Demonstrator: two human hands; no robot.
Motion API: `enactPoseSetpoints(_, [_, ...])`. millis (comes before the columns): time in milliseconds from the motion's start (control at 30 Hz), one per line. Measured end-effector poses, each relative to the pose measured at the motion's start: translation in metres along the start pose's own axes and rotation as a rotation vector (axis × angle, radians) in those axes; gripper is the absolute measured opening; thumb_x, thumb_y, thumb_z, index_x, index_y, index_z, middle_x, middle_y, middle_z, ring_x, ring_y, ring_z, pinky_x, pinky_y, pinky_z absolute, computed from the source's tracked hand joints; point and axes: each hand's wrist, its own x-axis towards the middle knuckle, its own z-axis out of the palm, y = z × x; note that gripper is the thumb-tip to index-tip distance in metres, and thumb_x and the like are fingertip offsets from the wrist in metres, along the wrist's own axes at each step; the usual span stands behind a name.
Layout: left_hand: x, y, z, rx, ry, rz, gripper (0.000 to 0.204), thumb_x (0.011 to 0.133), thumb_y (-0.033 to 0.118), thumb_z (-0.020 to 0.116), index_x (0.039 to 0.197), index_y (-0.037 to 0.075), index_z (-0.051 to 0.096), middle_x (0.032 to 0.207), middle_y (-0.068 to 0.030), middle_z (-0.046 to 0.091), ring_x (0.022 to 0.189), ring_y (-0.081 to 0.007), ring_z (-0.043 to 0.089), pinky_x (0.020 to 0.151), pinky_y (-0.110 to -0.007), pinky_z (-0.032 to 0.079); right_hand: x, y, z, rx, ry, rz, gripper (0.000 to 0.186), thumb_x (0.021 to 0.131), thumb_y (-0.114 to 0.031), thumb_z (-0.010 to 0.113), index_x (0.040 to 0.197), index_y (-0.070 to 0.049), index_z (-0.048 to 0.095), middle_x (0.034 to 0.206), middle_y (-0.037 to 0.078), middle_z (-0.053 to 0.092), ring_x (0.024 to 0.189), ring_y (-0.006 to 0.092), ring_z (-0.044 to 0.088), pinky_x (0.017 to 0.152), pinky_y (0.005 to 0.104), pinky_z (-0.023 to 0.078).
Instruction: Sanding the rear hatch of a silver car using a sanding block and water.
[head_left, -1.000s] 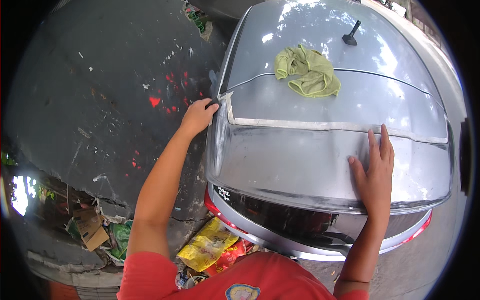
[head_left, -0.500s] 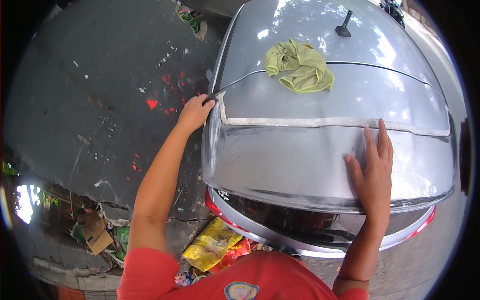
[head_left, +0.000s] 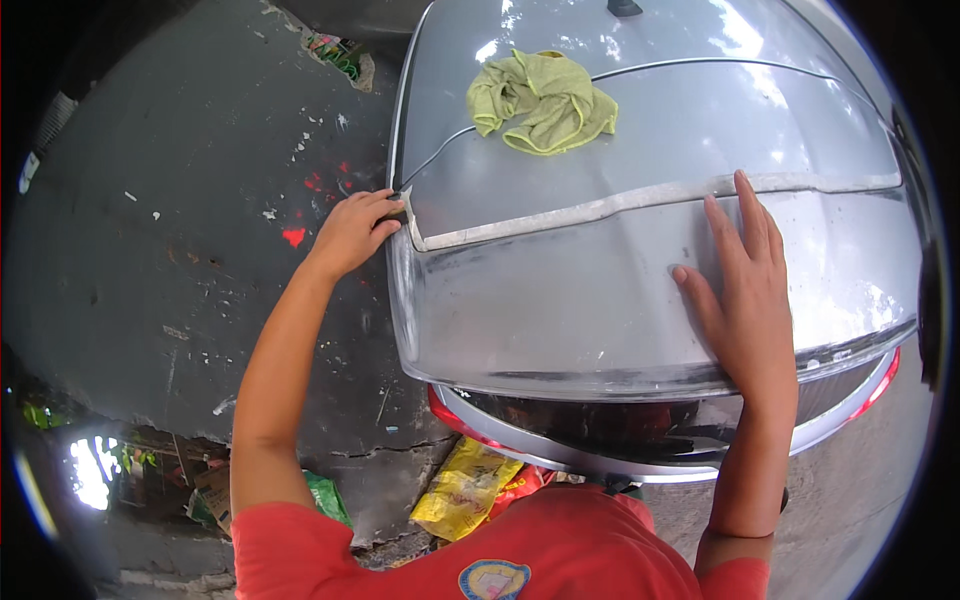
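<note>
My left hand (head_left: 352, 232) is at the left edge of a silver car roof (head_left: 570, 310), its fingers closed around a small dark block (head_left: 401, 211) that is mostly hidden. A strip of whitish masking tape (head_left: 530, 227) crosses the panel and turns up at its left end, beside those fingers. Further right, my right hand (head_left: 742, 285) lies flat on the roof with fingers spread, its fingertips reaching the tape. A crumpled yellow-green cloth (head_left: 545, 103) rests on the roof beyond the tape. Behind it runs a thin dark cable (head_left: 700, 63), ending near my left hand.
To the left rises a dark grey wall (head_left: 200, 200) with red and white paint marks. Below the roof are the rear window (head_left: 590, 425) and red tail lights (head_left: 455, 412). Yellow plastic packaging (head_left: 465, 490) and other litter lie near my body. An antenna base (head_left: 625, 8) stands at the top.
The view has shifted and tilted, so the car and cloth appear higher and turned. My left hand stays at the roof edge on the dark block; my right hand remains spread flat by the tape.
</note>
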Motion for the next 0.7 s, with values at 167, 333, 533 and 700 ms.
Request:
enactPoseSetpoints(167, [0.005,0.001,-0.002,-0.019,-0.079,0.115,0.031,0.094,0.02,0.07,0.123,0.009,0.072,0.138,-0.0107,0.067,0.126,-0.0323,0.059,0.108,-0.045,0.045,-0.001,0.007,0.004,0.014,0.001,-0.003,0.061,0.084,-0.015,0.08,0.139,-0.001,0.058,0.161,0.02,0.04,0.143,0.0435,0.042,0.117,0.0486,0.039])
enactPoseSetpoints(333, [0.028,-0.008,-0.008,-0.007,-0.087,0.009,0.031,0.092,0.019,0.073,0.121,0.008,0.073,0.136,-0.0108,0.068,0.125,-0.0315,0.06,0.106,-0.044,0.048,-0.003,0.007,0.002,0.026,0.036,-0.012,0.06,0.084,-0.015,0.08,0.137,0.001,0.059,0.16,0.021,0.041,0.142,0.0437,0.043,0.116,0.0484,0.04])
enactPoseSetpoints(533, [0.011,-0.008,-0.004,0.035,-0.083,0.064,0.032,0.092,0.016,0.071,0.124,0.009,0.072,0.137,-0.0118,0.067,0.123,-0.0337,0.06,0.105,-0.045,0.047,-0.004,0.007,0.003,0.034,0.019,-0.042,0.059,0.083,-0.015,0.08,0.136,0.001,0.059,0.16,0.021,0.041,0.141,0.044,0.043,0.115,0.0486,0.041])
enactPoseSetpoints(700, [-0.018,0.029,0.005,0.12,0.022,0.106,0.034,0.089,0.019,0.074,0.122,0.01,0.072,0.135,-0.0101,0.066,0.122,-0.0345,0.059,0.103,-0.047,0.047,-0.004,0.011,0.006,0.021,0.01,-0.005,0.058,0.083,-0.014,0.08,0.135,0.0,0.059,0.159,0.021,0.041,0.141,0.0444,0.044,0.115,0.0488,0.041])
